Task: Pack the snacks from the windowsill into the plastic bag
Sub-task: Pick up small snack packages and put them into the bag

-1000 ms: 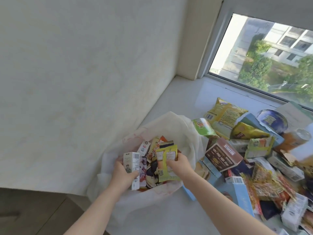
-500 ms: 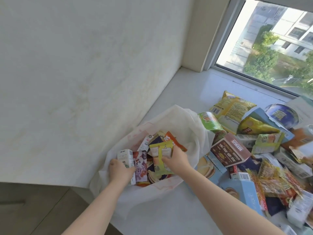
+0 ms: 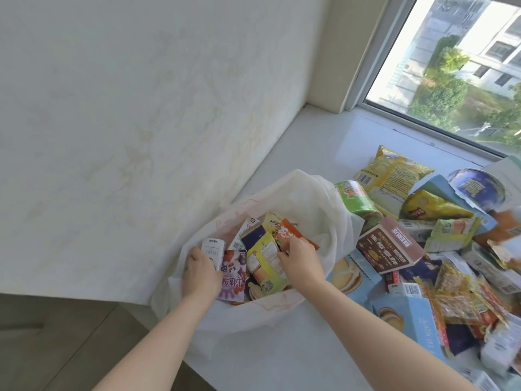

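- Plastic bag (image 3: 310,193): white, thin, mouth open upward; set on the windowsill (image 3: 307,142), touching the wall (image 3: 112,108) on its left.
- Left grip (image 3: 201,275): inside the bag mouth, at its left side; fingers curled round a white carton (image 3: 213,251), held upright.
- Right grip (image 3: 300,263): inside the bag mouth, toward its middle; fingertips pinching the upper right edge of a yellow packet (image 3: 265,258), tilted among the packed goods.
- Already in the bag: purple packet (image 3: 234,275) between carton and yellow packet, touching both; orange packet (image 3: 287,235) just behind the right grip; further packets partly hidden.
- Snack heap (image 3: 439,263): loose on the windowsill, right of the bag.
- In the heap: green packet (image 3: 356,198) touching the bag's right wall; brown box (image 3: 390,246) just beside it; yellow chip bag (image 3: 392,172) nearer the window (image 3: 451,66); blue box (image 3: 411,320) toward the near edge.
- Far right of the heap: blurred, items not identifiable.
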